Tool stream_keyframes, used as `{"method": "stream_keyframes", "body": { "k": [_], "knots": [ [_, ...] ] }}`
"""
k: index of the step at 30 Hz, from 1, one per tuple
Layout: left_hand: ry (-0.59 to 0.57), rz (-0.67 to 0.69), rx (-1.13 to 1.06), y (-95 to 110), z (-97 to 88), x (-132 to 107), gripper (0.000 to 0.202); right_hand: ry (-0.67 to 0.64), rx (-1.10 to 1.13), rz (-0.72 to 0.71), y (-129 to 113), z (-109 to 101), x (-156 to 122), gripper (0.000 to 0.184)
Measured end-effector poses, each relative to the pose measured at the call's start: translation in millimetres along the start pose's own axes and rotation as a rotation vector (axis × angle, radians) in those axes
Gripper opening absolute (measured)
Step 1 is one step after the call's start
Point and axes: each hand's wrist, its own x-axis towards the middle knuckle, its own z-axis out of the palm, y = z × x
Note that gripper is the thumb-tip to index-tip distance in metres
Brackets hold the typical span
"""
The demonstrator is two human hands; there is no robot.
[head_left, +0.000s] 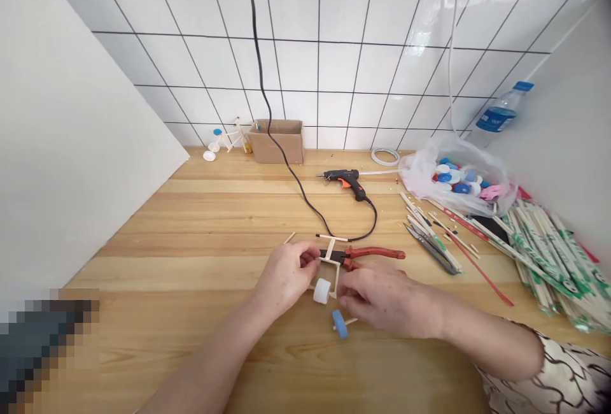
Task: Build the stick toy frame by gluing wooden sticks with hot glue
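l hand (286,277) has its thumb & fingertips pinched on the upper l corner of a small stick frame (331,263), which sits low-centre, b/w the person's 2 hands, nr the table's (191,261) front; r hand (389,299) is at the frame's r side, fingers curled & pointing in twd it; can't tell if they grip it or just sit beside it, as the tips are partly hidden; the frame = a rect of thin sticks w/ a stem up to a crossbar, dark at its l tip; white cap (321,291) at the rect's lower part, b/w the hands; blue cap (340,324) w/ a thin stick thru it is just below, nr the r fingers; pliers (377,252) w/ red handles lie behind the frame, 1 handle partly covered by r hand; farther back, black glue gun (351,178) on its side, w/ a black cable (296,175) looping on the table; cardboard box (281,146) stands by the tiled wall, small stick model (229,140) w/ caps to its l; on the r: tape roll (386,157), plastic bag (415,175) of coloured caps (461,188), bottle (496,118), scissors (432,251) beside loose sticks, & a pile of wrapped chopsticks (554,255).
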Motion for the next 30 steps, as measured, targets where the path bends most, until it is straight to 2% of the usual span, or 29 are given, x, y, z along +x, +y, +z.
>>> {"method": "stream_keyframes", "body": {
  "k": [9,21,30],
  "knots": [
    [-0.027,-0.051,-0.044,0.7,-3.3,-1.4,0.018,-0.048,-0.022,-0.022,1.6,7.2,0.6,0.020],
    [-0.038,-0.060,-0.002,3.6,-4.7,-2.7,0.020,-0.057,-0.028,-0.050,1.1,4.6,3.0,0.021],
    [-0.046,-0.077,0.007,7.4,-4.5,-2.2,0.022,-0.041,-0.070,0.010,3.3,2.2,-0.2,0.028]
  ]
}}
